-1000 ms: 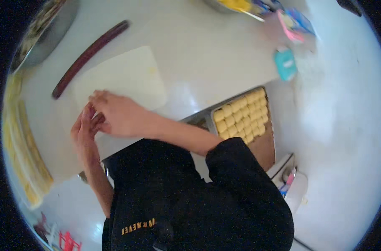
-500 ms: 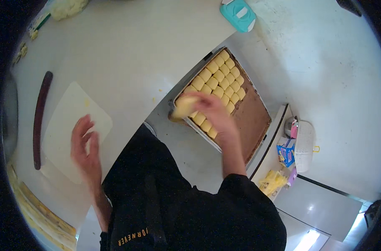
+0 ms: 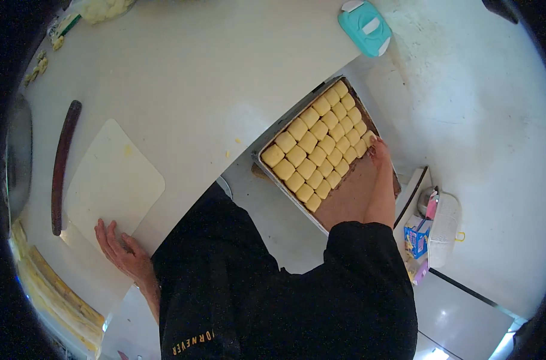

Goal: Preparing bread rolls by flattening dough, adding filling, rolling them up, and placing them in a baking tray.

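My right hand (image 3: pixel 380 151) reaches to the far right side of a baking tray (image 3: pixel 351 204), its fingers closed on a yellow dough piece (image 3: pixel 369 138) at the end of a row. Rows of similar pillow-shaped dough pieces (image 3: pixel 327 144) sit close together over the tray's left and far part. My left hand (image 3: pixel 126 255) lies with fingers spread at the near edge of a thin white board (image 3: pixel 120 180). A small yellow smear marks that board. Left of it is a long dark rolling pin (image 3: pixel 64 162).
A teal-lidded box (image 3: pixel 366 29) stands at the worktable's (image 3: pixel 213 72) far right corner. Dough (image 3: pixel 102 9) lies at the far left, a metal bowl (image 3: pixel 20 156) at the left edge. Right of the tray are a blue box (image 3: pixel 417 237) and a white basket (image 3: pixel 446 231).
My right hand has moved from the tray's left edge to its far right side, with a dough piece in its fingers. My left hand has come down onto the board.
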A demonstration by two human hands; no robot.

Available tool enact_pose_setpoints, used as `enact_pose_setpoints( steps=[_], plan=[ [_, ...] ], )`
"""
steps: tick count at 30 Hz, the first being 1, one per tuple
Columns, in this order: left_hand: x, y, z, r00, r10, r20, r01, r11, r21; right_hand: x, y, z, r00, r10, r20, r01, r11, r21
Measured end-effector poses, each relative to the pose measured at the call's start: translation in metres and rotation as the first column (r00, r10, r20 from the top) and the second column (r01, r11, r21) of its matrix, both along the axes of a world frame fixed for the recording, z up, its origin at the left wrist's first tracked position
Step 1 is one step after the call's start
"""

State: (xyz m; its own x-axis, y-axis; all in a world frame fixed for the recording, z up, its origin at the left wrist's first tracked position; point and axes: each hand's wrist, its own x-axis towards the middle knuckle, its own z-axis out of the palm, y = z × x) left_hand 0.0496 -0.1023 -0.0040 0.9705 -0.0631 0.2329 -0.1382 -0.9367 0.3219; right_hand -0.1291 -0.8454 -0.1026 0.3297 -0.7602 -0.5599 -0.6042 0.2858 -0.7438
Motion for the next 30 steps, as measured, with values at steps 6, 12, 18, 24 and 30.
enact_pose_setpoints(
  steps=[6, 12, 18, 24, 30],
  plan=[
    [0.003, -0.005, 0.001, 0.999, -0.004, 0.037, 0.004, 1.0, 0.012, 0.012, 0.001, -0.004, 0.998, 0.004, -0.062, -0.009, 0.997, -0.075],
    [0.003, -0.005, 0.0, 0.998, -0.016, 0.058, 0.014, 1.0, 0.028, 0.001, -0.004, -0.015, 0.998, -0.017, -0.063, 0.011, 0.996, -0.087],
    [0.003, -0.009, 0.003, 0.998, -0.009, 0.055, 0.004, 0.996, 0.085, 0.019, 0.015, -0.043, 0.914, -0.035, -0.405, -0.314, 0.573, -0.757],
    [0.002, -0.006, 0.002, 0.998, -0.018, 0.058, 0.015, 0.998, 0.058, 0.059, 0.077, -0.055, 0.825, -0.318, -0.468, -0.329, 0.403, -0.854],
    [0.002, -0.004, 0.0, 0.997, 0.027, 0.077, -0.03, 0.999, 0.041, 0.052, 0.08, -0.028, 0.67, -0.057, -0.74, -0.635, 0.472, -0.611]
  ],
)
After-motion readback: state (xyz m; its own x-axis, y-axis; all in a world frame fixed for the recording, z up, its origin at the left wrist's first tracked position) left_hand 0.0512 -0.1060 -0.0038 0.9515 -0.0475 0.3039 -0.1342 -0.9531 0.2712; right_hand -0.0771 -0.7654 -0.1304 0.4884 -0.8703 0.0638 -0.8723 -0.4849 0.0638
